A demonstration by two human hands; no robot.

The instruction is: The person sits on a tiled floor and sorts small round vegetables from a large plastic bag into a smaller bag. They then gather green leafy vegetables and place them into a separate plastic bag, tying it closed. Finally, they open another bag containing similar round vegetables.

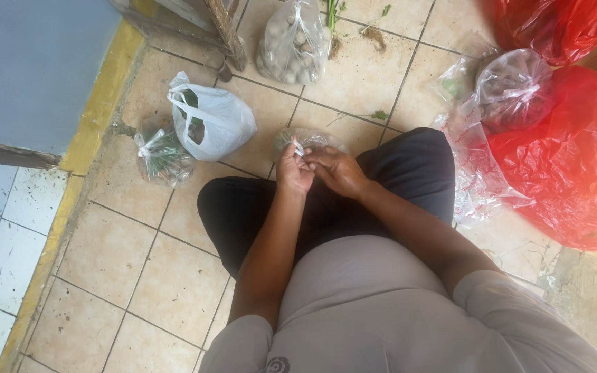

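Observation:
I sit on a tiled floor with my knees spread in dark trousers. My left hand (293, 169) and my right hand (338, 170) meet just above a small clear plastic bag (309, 140) with greenish contents on the floor between my knees. Both hands pinch the twisted neck of that bag, fingers closed on the plastic. What is inside the bag is partly hidden by my hands.
A white plastic bag (215, 123) and a small clear bag of green herbs (162, 157) lie at left. A clear bag of round pale items (291, 43) sits ahead. Red plastic bags (568, 159) and clear bags (513, 86) lie at right. A blue wall with a yellow edge (98, 103) runs along the left.

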